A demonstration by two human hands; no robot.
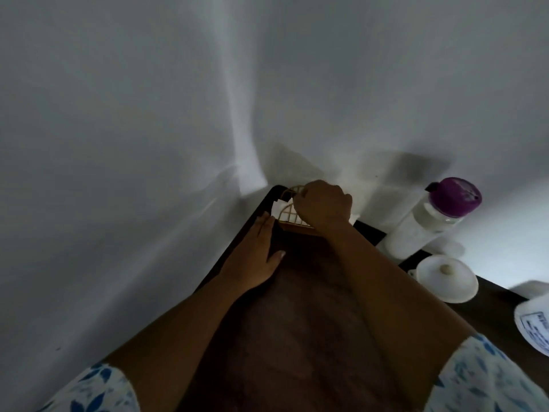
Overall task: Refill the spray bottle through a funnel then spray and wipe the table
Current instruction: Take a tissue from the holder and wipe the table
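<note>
At the far left corner of the dark wooden table [297,337] stands a gold wire napkin holder [292,217] with white paper napkins [277,207] in it. My right hand [323,206] is curled over the top of the holder, fingers closed on the napkins; the grip itself is hidden. My left hand [258,257] lies flat on the table, its fingertips touching the holder's base. A white funnel [444,278] sits at the right, wide mouth up. A clear bottle with a purple lid [421,224] stands behind it. A white labelled container [534,325] is cut off at the right edge.
White walls [148,144] meet in a corner right behind the table's far left end. The light is dim. The table's left edge runs along the wall. The bottle, funnel and container line the right side.
</note>
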